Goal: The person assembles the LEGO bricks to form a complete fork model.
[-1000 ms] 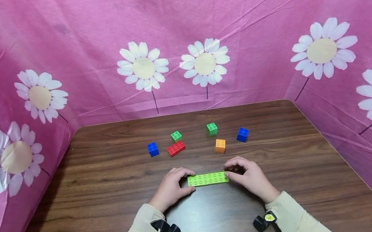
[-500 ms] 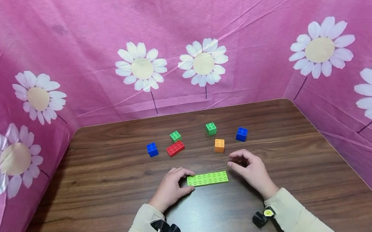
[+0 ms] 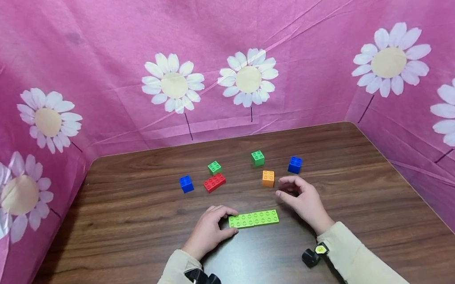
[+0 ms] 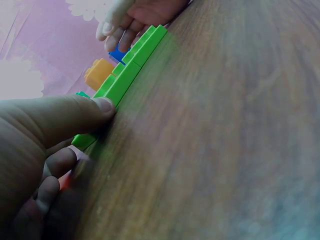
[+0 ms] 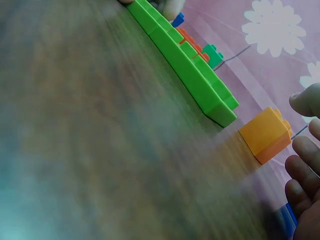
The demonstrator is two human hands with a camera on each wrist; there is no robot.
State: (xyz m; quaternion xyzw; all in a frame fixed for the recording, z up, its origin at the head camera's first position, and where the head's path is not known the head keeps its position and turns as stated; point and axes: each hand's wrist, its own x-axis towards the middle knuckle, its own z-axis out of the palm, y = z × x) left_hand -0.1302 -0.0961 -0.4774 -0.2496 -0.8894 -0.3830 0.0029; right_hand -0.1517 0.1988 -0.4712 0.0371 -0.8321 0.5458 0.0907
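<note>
Two lime green toy bricks (image 3: pixel 253 219) lie end to end on the table in one long row, studs up. My left hand (image 3: pixel 209 232) holds the left one, its thumb (image 4: pixel 102 107) on the near side and fingers on the far side. To the right of the row, my right hand (image 3: pixel 304 203) is over the table, holding nothing, with thumb and fingers apart. Just left of its fingertips stands an orange brick (image 3: pixel 268 179). In the right wrist view that orange brick (image 5: pixel 267 134) sits beside the loosely bent fingers (image 5: pixel 302 170), with a gap between.
Toward the back of the wooden table (image 3: pixel 134 176) stand a blue brick (image 3: pixel 186 184), a red brick (image 3: pixel 214 182), a small green brick (image 3: pixel 215 167), a taller green brick (image 3: pixel 258 158) and another blue brick (image 3: pixel 295 164). A pink cloth (image 3: pixel 210 23) with daisies surrounds the table.
My right hand has let go of the right end of the green row and moved away from it, toward the orange brick. My left hand has stayed in place on the row.
</note>
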